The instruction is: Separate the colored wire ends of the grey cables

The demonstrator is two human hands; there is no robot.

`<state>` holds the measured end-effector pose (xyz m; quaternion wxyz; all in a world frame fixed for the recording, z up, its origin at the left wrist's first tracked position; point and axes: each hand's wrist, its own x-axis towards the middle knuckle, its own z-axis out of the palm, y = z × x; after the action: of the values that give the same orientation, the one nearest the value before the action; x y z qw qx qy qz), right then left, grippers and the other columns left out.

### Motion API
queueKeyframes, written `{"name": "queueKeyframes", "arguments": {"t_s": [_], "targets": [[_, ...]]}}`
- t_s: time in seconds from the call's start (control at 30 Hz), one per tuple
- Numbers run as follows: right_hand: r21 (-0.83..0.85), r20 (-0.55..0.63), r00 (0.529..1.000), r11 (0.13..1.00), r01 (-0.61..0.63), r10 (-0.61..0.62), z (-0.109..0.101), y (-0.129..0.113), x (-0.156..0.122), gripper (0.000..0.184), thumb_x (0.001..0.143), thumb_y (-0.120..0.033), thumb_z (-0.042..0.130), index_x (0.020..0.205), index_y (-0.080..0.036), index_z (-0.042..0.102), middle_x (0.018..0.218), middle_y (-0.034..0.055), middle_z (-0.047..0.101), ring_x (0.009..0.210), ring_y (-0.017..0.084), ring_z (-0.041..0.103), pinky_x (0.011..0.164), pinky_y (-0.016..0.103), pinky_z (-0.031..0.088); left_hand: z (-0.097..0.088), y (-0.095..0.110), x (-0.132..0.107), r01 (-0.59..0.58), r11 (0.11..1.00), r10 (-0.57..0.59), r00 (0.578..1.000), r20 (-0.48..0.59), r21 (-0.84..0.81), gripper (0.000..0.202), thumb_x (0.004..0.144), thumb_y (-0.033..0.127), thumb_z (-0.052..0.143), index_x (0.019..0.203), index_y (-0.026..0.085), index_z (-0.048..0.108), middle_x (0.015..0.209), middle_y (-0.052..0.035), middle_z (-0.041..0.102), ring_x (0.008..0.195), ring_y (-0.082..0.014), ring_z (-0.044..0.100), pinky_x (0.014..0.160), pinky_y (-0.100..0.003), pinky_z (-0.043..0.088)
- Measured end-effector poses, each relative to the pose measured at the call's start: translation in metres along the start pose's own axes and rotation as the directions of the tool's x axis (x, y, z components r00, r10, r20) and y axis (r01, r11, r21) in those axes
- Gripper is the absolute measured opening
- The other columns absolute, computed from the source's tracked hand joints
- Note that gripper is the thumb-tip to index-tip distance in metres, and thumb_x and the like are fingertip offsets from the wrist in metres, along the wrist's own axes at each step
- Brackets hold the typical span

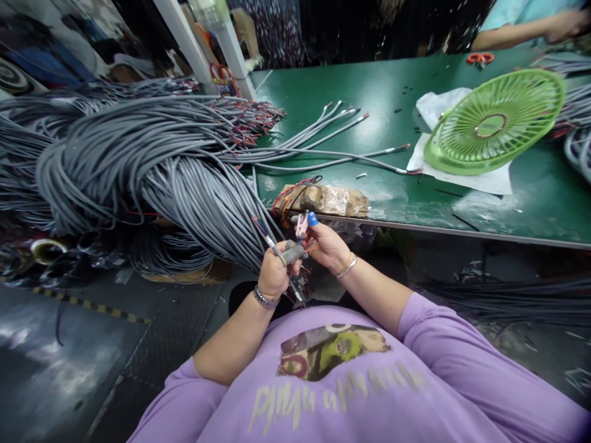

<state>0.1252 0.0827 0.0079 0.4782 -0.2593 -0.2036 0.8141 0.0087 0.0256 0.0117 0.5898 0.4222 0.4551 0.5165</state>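
My left hand [273, 274], with a metal watch on its wrist, is closed around a grey cable [278, 253] that has thin coloured wires at its end. A grey, roll-like piece [292, 253] sits across its fingers; I cannot tell what it is. Close beside it, my right hand [330, 247] has its fingers curled in on thin wires [312, 245]. Blue covering [313, 219] wraps one of its fingertips. A small pale pink piece [301, 225] stands up between the hands, its kind unclear. The right fingers are partly hidden.
A large pile of grey cables [115, 141] lies on the left, its wire ends on the green table [369, 92]. A taped brown bundle [335, 200] lies at the table edge. To the right are a green fan guard [494, 123] and red-handled scissors [480, 59]. A co-worker's arm [517, 34] reaches in.
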Motion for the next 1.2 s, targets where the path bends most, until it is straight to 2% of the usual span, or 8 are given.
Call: {"name": "queueKeyframes", "arguments": {"t_s": [0.2, 0.33, 0.47, 0.57, 0.7, 0.8, 0.93, 1.2], "targets": [[0.097, -0.03, 0.996, 0.992, -0.078, 0.082, -0.001, -0.003, -0.003, 0.042, 0.082, -0.059, 0.065, 0.08, -0.017, 0.064, 0.065, -0.001, 0.062, 0.053, 0.008, 0.047, 0.05, 0.02, 0.041, 0.0, 0.001, -0.005, -0.088, 0.994, 0.087, 0.996, 0.022, 0.069, 0.036, 0.075, 0.039, 0.072, 0.053, 0.016, 0.056, 0.041, 0.0029, 0.05, 0.037, -0.0059, 0.039, 0.039, -0.02, 0.028], [0.076, 0.019, 0.99, 0.987, -0.144, 0.143, -0.003, -0.005, -0.006, 0.039, 0.086, -0.055, 0.062, 0.084, -0.017, 0.066, 0.07, 0.0005, 0.064, 0.055, 0.009, 0.049, 0.048, 0.02, 0.039, -0.001, -0.002, -0.01, -0.125, 0.988, 0.123, 0.992, 0.035, 0.093, 0.036, 0.078, 0.037, 0.071, 0.053, 0.016, 0.057, 0.043, 0.0018, 0.052, 0.039, -0.0059, 0.04, 0.041, -0.02, 0.029], [0.031, 0.033, 0.999, 0.999, -0.033, 0.032, -0.004, -0.004, -0.008, 0.027, 0.083, -0.041, 0.069, 0.083, -0.014, 0.067, 0.069, -0.001, 0.062, 0.054, 0.007, 0.048, 0.049, 0.019, 0.04, -0.001, -0.003, -0.012, -0.146, 0.986, 0.148, 0.989, -0.018, 0.081, 0.034, 0.08, 0.035, 0.069, 0.054, 0.016, 0.057, 0.045, 0.002, 0.054, 0.04, -0.0062, 0.042, 0.042, -0.02, 0.03], [-0.006, 0.034, 0.999, 1.0, 0.027, -0.027, -0.005, -0.001, -0.009, 0.026, 0.08, -0.039, 0.073, 0.083, -0.014, 0.067, 0.07, -0.0007, 0.063, 0.055, 0.006, 0.049, 0.051, 0.019, 0.042, 0.0, -0.004, -0.011, -0.145, 0.986, 0.151, 0.986, -0.069, 0.079, 0.03, 0.08, 0.034, 0.069, 0.058, 0.016, 0.059, 0.045, 0.0027, 0.054, 0.04, -0.0064, 0.043, 0.041, -0.02, 0.029], [-0.031, -0.005, 0.999, 0.999, 0.035, -0.035, -0.004, 0.0, -0.008, 0.033, 0.076, -0.046, 0.076, 0.084, -0.014, 0.069, 0.07, 0.0001, 0.065, 0.057, 0.008, 0.051, 0.052, 0.021, 0.044, 0.001, -0.005, -0.01, -0.139, 0.988, 0.145, 0.985, -0.089, 0.074, 0.028, 0.08, 0.035, 0.069, 0.061, 0.016, 0.06, 0.045, 0.0032, 0.054, 0.04, -0.0067, 0.043, 0.042, -0.021, 0.03], [-0.015, -0.008, 0.999, 0.999, 0.035, -0.035, -0.003, 0.001, -0.006, 0.036, 0.073, -0.049, 0.078, 0.075, -0.015, 0.067, 0.065, -0.0012, 0.062, 0.055, 0.008, 0.049, 0.051, 0.021, 0.042, 0.002, -0.006, -0.009, -0.125, 0.989, 0.134, 0.985, -0.106, 0.084, 0.027, 0.079, 0.036, 0.069, 0.062, 0.016, 0.06, 0.046, 0.0035, 0.054, 0.04, -0.0069, 0.043, 0.042, -0.021, 0.031], [0.009, -0.022, 0.999, 1.0, 0.026, -0.026, -0.001, 0.001, -0.003, 0.038, 0.072, -0.05, 0.079, 0.068, -0.015, 0.065, 0.058, -0.0023, 0.058, 0.053, 0.008, 0.047, 0.05, 0.022, 0.04, 0.003, -0.008, -0.007, -0.125, 0.986, 0.136, 0.986, -0.101, 0.108, 0.03, 0.08, 0.035, 0.068, 0.059, 0.017, 0.058, 0.047, 0.0033, 0.054, 0.041, -0.0069, 0.044, 0.043, -0.021, 0.033], [0.035, -0.059, 0.998, 0.999, 0.014, -0.012, 0.002, 0.0, -0.004, 0.037, 0.071, -0.049, 0.079, 0.069, -0.015, 0.064, 0.056, -0.004, 0.055, 0.052, 0.007, 0.041, 0.049, 0.02, 0.034, 0.0, -0.012, -0.007, -0.129, 0.979, 0.139, 0.989, -0.058, 0.156, 0.032, 0.081, 0.034, 0.068, 0.056, 0.017, 0.058, 0.046, 0.0034, 0.053, 0.041, -0.0069, 0.043, 0.043, -0.021, 0.032]]}}
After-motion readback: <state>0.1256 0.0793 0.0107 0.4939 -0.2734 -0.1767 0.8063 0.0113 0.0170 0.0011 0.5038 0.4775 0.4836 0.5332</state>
